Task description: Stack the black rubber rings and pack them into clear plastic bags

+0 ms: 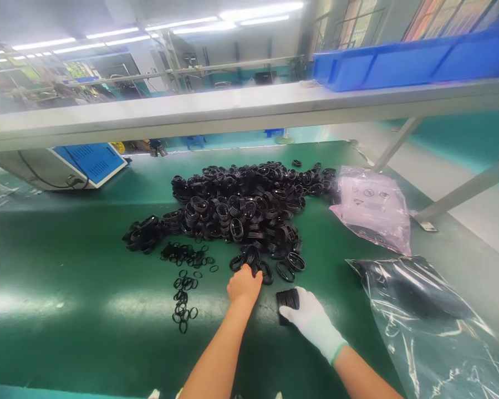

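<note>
A large heap of black oval rings (237, 210) spreads over the green table. At the heap's near edge, my bare left hand (244, 284) has its fingers closed on some of these black rings (251, 256); the fingertips are partly hidden. My right hand (310, 315), in a white glove, grips a stack of black rings (288, 305) just above or on the table, to the right of my left hand. A few loose oval rings (285, 271) lie between the heap and the gloved hand. Smaller thin black rings (184, 299) are scattered to the left.
A pink plastic bag (372, 205) and a clear bag with black contents (424, 299) lie on the right. Above the far side runs a white shelf (216, 108) bearing a blue bin (411, 64). A blue-and-grey machine (83, 163) stands at the back left.
</note>
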